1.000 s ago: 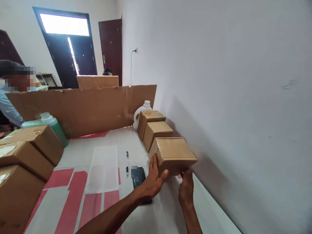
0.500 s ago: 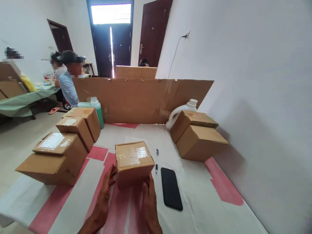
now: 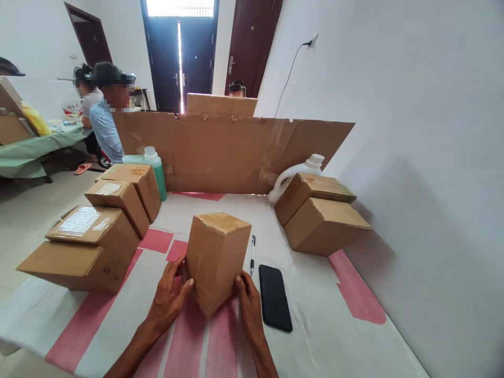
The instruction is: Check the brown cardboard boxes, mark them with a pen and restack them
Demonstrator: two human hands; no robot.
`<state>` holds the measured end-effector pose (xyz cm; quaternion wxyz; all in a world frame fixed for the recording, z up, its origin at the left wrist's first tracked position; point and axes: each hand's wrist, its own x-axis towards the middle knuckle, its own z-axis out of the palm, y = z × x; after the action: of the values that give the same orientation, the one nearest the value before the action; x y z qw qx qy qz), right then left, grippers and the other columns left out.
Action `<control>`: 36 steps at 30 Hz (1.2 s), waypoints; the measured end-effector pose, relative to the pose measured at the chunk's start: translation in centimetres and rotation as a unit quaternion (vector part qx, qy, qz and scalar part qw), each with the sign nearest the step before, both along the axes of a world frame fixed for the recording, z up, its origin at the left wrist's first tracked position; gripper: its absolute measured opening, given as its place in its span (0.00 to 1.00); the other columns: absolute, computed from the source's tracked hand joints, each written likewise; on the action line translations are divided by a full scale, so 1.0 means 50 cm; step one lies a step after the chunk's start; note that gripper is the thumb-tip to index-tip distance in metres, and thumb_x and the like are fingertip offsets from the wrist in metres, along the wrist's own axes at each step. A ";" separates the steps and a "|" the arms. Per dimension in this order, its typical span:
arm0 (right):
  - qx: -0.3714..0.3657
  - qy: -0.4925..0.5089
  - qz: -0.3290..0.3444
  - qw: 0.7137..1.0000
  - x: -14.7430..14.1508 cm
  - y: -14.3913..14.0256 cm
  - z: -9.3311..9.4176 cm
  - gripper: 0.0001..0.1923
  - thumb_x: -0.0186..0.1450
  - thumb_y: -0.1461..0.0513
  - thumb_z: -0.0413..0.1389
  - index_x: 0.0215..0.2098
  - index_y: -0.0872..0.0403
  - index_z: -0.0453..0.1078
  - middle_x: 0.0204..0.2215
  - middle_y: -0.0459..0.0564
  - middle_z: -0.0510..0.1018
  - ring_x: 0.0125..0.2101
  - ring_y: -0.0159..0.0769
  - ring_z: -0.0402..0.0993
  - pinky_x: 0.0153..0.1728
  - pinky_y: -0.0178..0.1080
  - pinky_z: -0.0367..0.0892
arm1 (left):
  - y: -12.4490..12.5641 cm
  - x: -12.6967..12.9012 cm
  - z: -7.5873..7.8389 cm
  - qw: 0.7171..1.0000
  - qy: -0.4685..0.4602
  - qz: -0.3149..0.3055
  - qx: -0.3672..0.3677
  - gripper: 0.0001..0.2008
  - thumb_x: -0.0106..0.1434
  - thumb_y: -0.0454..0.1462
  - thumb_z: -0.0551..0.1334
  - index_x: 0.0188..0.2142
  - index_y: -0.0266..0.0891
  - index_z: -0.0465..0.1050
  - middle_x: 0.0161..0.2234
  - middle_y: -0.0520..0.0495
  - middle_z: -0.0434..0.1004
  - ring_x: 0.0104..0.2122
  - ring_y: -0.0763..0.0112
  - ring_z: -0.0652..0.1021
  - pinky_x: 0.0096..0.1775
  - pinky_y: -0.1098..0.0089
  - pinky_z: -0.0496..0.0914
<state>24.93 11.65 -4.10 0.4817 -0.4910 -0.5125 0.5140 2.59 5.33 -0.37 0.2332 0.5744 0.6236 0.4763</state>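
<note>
While the cardboard box stands tipped on the table, left hand and right hand clasp its lower sides, fingers curled.

Home packing room: stacked cardboard boxes

No text, brand or number can be read anywhere. Pale labels sit on top of two stacked cardboard boxes at the left of the table, but their print is too small and blurred to make out.
</note>
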 end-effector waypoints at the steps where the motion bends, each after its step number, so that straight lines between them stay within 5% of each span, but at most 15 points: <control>1: -0.001 0.002 -0.006 1.000 -0.002 0.004 0.003 0.28 0.68 0.41 0.55 0.54 0.52 0.75 0.54 0.56 0.80 0.54 0.51 0.75 0.56 0.47 0.69 | -0.007 0.004 0.010 1.000 0.004 0.006 0.006 0.30 0.70 0.45 0.61 0.69 0.49 0.58 0.59 0.41 0.71 0.58 0.55 0.73 0.58 0.52 0.70; 3: -0.007 0.006 -0.020 1.000 -0.009 0.008 0.004 0.31 0.67 0.40 0.56 0.58 0.52 0.74 0.58 0.56 0.78 0.59 0.52 0.72 0.61 0.49 0.65 | -0.013 0.012 0.030 1.000 0.014 0.018 0.015 0.32 0.71 0.45 0.60 0.71 0.50 0.53 0.60 0.40 0.69 0.59 0.54 0.72 0.59 0.51 0.69; 8: -0.087 0.087 -0.006 0.992 -0.025 -0.001 -0.023 0.39 0.67 0.36 0.50 0.64 0.52 0.70 0.62 0.57 0.74 0.61 0.54 0.70 0.60 0.52 0.67 | 0.001 0.014 0.060 0.998 0.060 -0.022 0.013 0.25 0.75 0.45 0.51 0.69 0.46 0.61 0.55 0.39 0.71 0.54 0.56 0.74 0.57 0.53 0.70; 12: -0.079 0.135 0.007 0.988 -0.022 -0.014 -0.022 0.39 0.68 0.35 0.49 0.64 0.50 0.69 0.61 0.55 0.75 0.61 0.53 0.70 0.58 0.51 0.68 | 0.012 0.001 0.067 0.991 0.098 -0.086 0.028 0.32 0.72 0.48 0.57 0.71 0.46 0.54 0.63 0.37 0.67 0.61 0.50 0.69 0.62 0.47 0.64; 16: -0.065 0.127 0.018 0.990 -0.013 -0.026 0.034 0.37 0.70 0.36 0.47 0.63 0.51 0.69 0.49 0.55 0.81 0.43 0.45 0.78 0.36 0.42 0.73 | 0.027 -0.010 0.094 0.988 0.118 -0.080 0.058 0.37 0.68 0.49 0.63 0.71 0.48 0.52 0.66 0.38 0.63 0.65 0.46 0.63 0.64 0.42 0.58; 19: -0.004 0.094 0.012 0.996 -0.009 -0.028 0.087 0.33 0.72 0.39 0.45 0.59 0.53 0.70 0.28 0.46 0.75 0.26 0.35 0.69 0.25 0.36 0.63 | 0.048 -0.017 0.123 0.991 0.089 -0.072 0.066 0.40 0.66 0.52 0.65 0.71 0.48 0.51 0.61 0.38 0.66 0.57 0.48 0.70 0.58 0.46 0.66; 23: 0.066 -0.012 0.017 0.998 -0.011 -0.015 0.139 0.27 0.72 0.42 0.47 0.52 0.52 0.71 0.26 0.43 0.70 0.26 0.35 0.64 0.27 0.36 0.60 | 0.086 -0.023 0.147 0.995 0.049 -0.066 0.062 0.44 0.65 0.53 0.65 0.73 0.47 0.48 0.53 0.40 0.68 0.50 0.54 0.73 0.55 0.50 0.69; 28: 0.119 -0.157 -0.001 0.981 -0.008 0.009 0.172 0.25 0.72 0.42 0.47 0.32 0.50 0.70 0.23 0.44 0.71 0.26 0.36 0.66 0.29 0.37 0.60 | 0.123 -0.027 0.146 0.997 0.009 -0.071 0.039 0.40 0.66 0.53 0.61 0.72 0.48 0.50 0.58 0.39 0.61 0.60 0.51 0.67 0.63 0.47 0.63; 31: 0.133 -0.158 -0.011 0.978 0.001 0.020 0.180 0.26 0.72 0.41 0.47 0.32 0.50 0.72 0.29 0.48 0.76 0.31 0.39 0.70 0.34 0.39 0.64 | 0.124 -0.025 0.145 0.995 -0.036 -0.094 0.028 0.38 0.67 0.52 0.61 0.72 0.50 0.50 0.67 0.39 0.53 0.67 0.49 0.60 0.64 0.47 0.62; 33: 0.102 -0.102 0.000 0.990 0.007 0.025 0.181 0.27 0.71 0.40 0.46 0.44 0.51 0.76 0.40 0.54 0.80 0.41 0.45 0.74 0.40 0.42 0.69 | 0.117 -0.022 0.148 0.991 -0.059 -0.122 0.021 0.37 0.68 0.50 0.61 0.72 0.51 0.50 0.69 0.40 0.52 0.68 0.50 0.60 0.64 0.48 0.62; 36: 0.055 -0.020 0.038 0.998 0.011 0.020 0.178 0.32 0.69 0.40 0.51 0.62 0.49 0.68 0.60 0.56 0.74 0.58 0.52 0.70 0.54 0.49 0.69 | 0.104 -0.017 0.152 0.987 -0.057 -0.149 0.011 0.36 0.67 0.48 0.62 0.71 0.51 0.51 0.69 0.41 0.55 0.67 0.51 0.61 0.64 0.49 0.62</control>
<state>25.45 12.68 4.81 0.4777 -0.4547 -0.5676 0.4928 1.75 10.51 7.21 0.3305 0.6356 0.5111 0.4749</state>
